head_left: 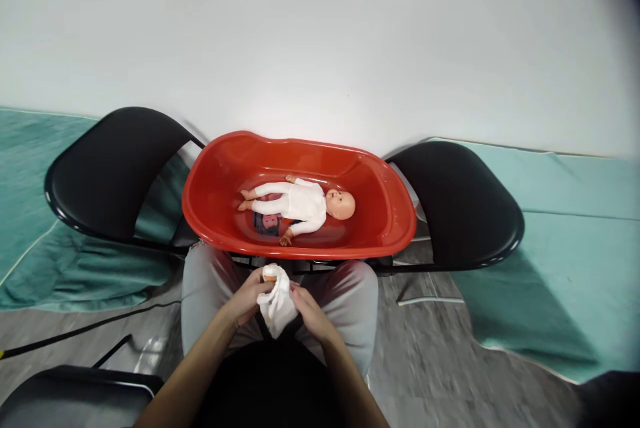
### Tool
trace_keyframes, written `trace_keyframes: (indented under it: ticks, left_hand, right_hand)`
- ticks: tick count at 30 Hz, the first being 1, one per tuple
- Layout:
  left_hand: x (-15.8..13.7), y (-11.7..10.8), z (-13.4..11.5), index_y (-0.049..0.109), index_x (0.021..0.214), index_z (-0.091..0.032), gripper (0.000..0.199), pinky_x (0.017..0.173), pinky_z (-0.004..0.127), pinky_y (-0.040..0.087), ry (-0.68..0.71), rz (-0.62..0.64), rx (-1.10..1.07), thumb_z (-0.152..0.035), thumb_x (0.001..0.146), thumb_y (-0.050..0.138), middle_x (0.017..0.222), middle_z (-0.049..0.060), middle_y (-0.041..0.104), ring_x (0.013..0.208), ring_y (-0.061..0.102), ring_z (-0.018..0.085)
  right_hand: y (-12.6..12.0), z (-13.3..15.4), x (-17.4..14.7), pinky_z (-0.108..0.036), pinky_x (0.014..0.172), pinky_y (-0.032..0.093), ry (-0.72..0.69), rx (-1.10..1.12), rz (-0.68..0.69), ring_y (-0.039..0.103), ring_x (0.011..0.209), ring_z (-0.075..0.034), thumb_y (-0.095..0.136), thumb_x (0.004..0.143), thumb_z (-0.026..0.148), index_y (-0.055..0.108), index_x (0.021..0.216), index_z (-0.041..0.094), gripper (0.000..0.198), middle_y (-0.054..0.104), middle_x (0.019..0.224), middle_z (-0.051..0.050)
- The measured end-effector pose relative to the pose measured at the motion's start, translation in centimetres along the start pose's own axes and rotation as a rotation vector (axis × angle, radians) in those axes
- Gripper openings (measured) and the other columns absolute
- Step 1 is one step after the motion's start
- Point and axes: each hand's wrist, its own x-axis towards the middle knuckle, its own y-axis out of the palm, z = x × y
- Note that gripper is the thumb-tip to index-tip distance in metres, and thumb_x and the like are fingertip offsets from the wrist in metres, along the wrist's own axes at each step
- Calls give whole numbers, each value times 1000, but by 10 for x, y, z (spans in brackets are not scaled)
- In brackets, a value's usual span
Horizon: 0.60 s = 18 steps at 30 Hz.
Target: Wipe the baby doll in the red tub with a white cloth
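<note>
Over my lap, a small crumpled white cloth item [280, 311] with a bit of orange showing near its top is held between both hands. My left hand [250, 298] is closed on its left side, fingers at the upper edge. On the other side my right hand [309, 308] pinches its right edge. Just beyond, a baby doll [306, 205] in a white top and white leggings lies face up in a red baby bathtub [300, 253]. Its bald head points right and its bare feet left. A dark picture with a pink figure [269, 223] shows on the tub floor beside its legs.
Black chairs flank the tub at left [110, 168] and right [470, 205]. Green cloth [565, 268] covers the floor on both sides. A white wall [320, 48] stands behind. A dark cable [90, 329] and another black chair [75, 395] are at lower left.
</note>
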Motion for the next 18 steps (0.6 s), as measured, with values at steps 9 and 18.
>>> trace_keyframes:
  ticks: [9,18]
  left_hand:
    - [3,-2,-1,66,96,-16,40,63,22,48,212,-450,87,-30,61,80,79,0,69,67,59,13]
    - [1,-3,11,67,101,-12,52,71,28,55,220,-417,3,-41,65,90,92,8,75,78,67,18]
  right_hand:
    - [-7,-7,6,-32,94,52,-133,-31,-83,65,109,-23,60,94,60,67,122,18,51,70,116,-8]
    - [19,-19,15,-39,88,59,-21,143,-367,69,98,-27,83,73,57,70,121,16,64,73,112,-10]
